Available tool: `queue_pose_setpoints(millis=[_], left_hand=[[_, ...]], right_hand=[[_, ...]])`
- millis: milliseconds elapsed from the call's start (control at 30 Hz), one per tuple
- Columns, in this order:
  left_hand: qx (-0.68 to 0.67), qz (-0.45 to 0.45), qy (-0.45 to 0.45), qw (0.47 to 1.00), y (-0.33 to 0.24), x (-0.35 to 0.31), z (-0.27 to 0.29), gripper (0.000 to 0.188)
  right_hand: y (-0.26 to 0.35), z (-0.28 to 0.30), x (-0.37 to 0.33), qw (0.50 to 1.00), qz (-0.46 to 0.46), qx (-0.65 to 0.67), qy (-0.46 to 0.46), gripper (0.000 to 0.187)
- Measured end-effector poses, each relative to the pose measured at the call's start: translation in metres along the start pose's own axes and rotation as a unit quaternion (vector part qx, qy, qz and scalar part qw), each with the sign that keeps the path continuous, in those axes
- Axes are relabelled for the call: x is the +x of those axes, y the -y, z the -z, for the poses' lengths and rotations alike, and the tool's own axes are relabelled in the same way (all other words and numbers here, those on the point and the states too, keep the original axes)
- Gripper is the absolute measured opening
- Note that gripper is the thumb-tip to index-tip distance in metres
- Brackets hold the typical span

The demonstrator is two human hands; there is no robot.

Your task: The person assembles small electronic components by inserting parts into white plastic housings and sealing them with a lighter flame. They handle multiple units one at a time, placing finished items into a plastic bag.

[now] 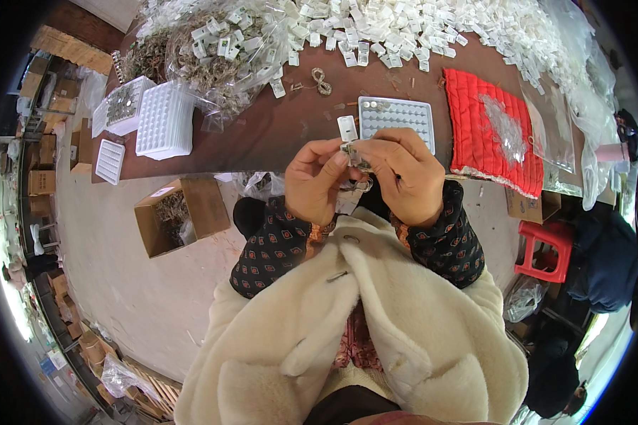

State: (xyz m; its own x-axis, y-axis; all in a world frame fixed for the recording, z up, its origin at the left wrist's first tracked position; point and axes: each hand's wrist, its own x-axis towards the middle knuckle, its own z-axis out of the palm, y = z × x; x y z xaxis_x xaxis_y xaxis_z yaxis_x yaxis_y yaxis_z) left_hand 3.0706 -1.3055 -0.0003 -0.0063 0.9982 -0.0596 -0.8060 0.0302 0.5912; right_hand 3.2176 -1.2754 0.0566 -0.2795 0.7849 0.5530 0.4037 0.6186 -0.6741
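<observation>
Both hands meet in front of my chest at the table's near edge. My left hand [312, 183] pinches a small white plastic case [347, 128] whose flap stands upright. Close against it, my right hand [410, 180] has thumb and forefinger closed at the case's right side. A tangled bundle of thin wire or cord [361, 185] hangs between and below the fingers; exactly what the right fingertips grip is hidden. Just beyond the right hand lies a pale blue tray [411, 122] with rows of round dimples, and small round silvery pieces [376, 105] sit in its far left corner.
A heap of white cases [418, 21] covers the table's far side. Bagged wire bundles [220, 71] and stacked white trays [164, 120] stand left; a red quilted pad [478, 134] lies right. A cardboard box [181, 216] and red stool [546, 249] are on the floor.
</observation>
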Motion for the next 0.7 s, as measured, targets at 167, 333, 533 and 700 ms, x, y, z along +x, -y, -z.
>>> queue_pose_setpoints(millis=[167, 333, 533, 700], left_hand=[[-0.017, 0.035, -0.018, 0.999, 0.000, -0.001, -0.001, 0.019], [-0.005, 0.047, -0.021, 0.999, 0.002, 0.002, 0.001, 0.018], [-0.018, 0.054, -0.021, 0.998, 0.006, 0.007, 0.004, 0.018], [-0.029, 0.065, -0.046, 0.996, 0.010, 0.013, 0.008, 0.017]], right_hand=[[-0.004, -0.003, 0.001, 0.999, 0.030, -0.011, -0.016, 0.016], [-0.011, -0.004, 0.000, 0.999, 0.044, -0.010, -0.005, 0.015], [-0.024, -0.011, -0.001, 0.997, 0.069, -0.006, -0.020, 0.027], [-0.030, -0.015, 0.004, 0.994, 0.100, -0.041, -0.009, 0.025]])
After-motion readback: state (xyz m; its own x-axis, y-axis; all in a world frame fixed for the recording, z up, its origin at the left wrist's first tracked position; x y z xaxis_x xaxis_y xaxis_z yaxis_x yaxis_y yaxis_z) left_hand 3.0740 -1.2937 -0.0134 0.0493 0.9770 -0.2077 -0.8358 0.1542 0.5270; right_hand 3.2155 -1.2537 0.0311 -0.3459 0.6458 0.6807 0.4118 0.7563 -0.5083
